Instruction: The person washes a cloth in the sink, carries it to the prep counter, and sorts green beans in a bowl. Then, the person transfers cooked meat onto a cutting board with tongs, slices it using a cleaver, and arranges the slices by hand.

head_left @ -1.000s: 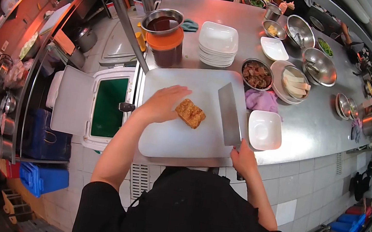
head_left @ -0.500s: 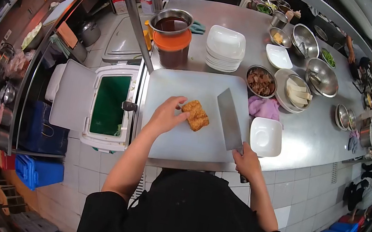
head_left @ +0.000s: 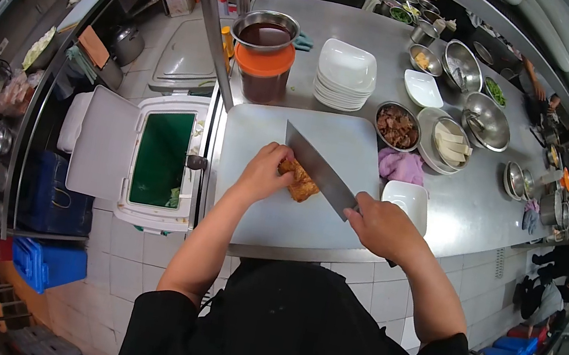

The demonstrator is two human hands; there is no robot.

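On the white cutting board (head_left: 259, 128) lies a golden-brown fried block (head_left: 301, 188) of food. My left hand (head_left: 265, 173) grips its left side with curled fingers. In my right hand (head_left: 383, 228) is the handle of a cleaver (head_left: 320, 168), its broad blade slanting up and left. The blade lies across the right part of the block, close to my left fingertips, and hides some of it. Whether the edge has entered the food, I cannot tell.
Behind the board stand stacked white dishes (head_left: 346, 67) and an orange-lidded container (head_left: 262, 65). A bowl of brown meat pieces (head_left: 397, 127), a pink cloth (head_left: 401, 165) and a square white dish (head_left: 407, 202) are at right. An open bin (head_left: 166, 158) adjoins the table's left side.
My right hand has brought the cleaver up and left, from beside the fried block to over it. My left fingers have closed in on the block.
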